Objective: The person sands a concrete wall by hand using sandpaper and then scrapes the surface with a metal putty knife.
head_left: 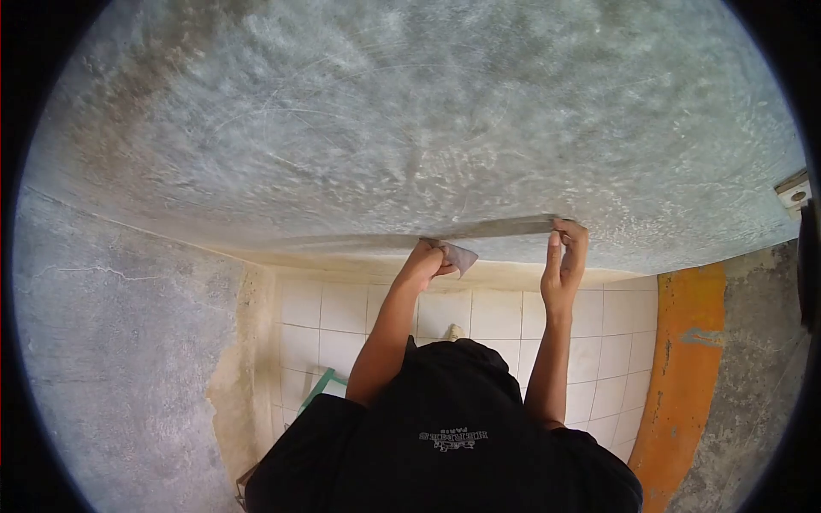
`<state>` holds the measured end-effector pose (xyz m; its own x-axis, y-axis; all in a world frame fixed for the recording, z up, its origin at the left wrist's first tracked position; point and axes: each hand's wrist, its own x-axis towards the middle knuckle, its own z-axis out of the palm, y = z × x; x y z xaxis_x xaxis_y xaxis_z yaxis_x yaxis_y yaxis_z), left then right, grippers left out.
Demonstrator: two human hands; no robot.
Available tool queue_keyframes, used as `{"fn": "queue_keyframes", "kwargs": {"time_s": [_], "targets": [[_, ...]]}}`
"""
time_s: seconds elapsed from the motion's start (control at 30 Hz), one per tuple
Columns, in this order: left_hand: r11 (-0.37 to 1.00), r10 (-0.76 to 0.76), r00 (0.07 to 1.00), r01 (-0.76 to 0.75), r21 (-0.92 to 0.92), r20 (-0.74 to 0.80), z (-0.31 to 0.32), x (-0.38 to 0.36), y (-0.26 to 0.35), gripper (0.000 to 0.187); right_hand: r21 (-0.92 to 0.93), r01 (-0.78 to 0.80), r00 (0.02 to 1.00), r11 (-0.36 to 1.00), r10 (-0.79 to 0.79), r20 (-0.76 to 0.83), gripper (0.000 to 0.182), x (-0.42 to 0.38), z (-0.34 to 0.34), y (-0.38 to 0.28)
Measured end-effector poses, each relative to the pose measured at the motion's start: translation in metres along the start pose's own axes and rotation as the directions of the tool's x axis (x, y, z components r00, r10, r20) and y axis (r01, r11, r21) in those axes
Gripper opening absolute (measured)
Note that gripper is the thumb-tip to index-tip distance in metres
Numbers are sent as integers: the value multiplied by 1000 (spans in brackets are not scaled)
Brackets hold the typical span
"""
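A rough grey wall (445, 128) fills the upper view. My left hand (425, 263) is closed at its lower part, pinching a thin grey sheet that looks like sandpaper (462, 257); one pointed corner sticks out to the right. To the right, my right hand (566, 261) reaches up to the same wall. Its fingertips are bent against the surface and the thumb stands apart, with nothing visible held in it. A dark band, seemingly shadow, runs along the wall between both hands.
Below lies a white tiled floor (342, 303). Another grey wall (128, 325) with a crack stands at left. An orange painted strip (680, 376) borders the right side. A green-edged object (321, 382) is partly hidden by my left arm. A pale fitting (795, 195) is at far right.
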<state>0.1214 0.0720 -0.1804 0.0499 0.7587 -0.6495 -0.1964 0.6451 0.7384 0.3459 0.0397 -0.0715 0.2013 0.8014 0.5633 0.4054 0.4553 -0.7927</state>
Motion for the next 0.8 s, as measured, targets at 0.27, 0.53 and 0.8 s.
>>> {"fn": "queue_keyframes", "kwargs": {"time_s": [0.27,0.53,0.8], "targets": [[999,22,999,-23,39,32,8,-18,10,20,4,-12,993,1000,13,-119,15,15,-32,12],[903,265,964,-254,347,19,25,-7,-4,20,35,-9,1000,999,8,19,28,17,-42,28],[958,285,956,-281,60,-71,55,-35,7,16,68,-17,998,998,13,60,27,17,-48,28]]}}
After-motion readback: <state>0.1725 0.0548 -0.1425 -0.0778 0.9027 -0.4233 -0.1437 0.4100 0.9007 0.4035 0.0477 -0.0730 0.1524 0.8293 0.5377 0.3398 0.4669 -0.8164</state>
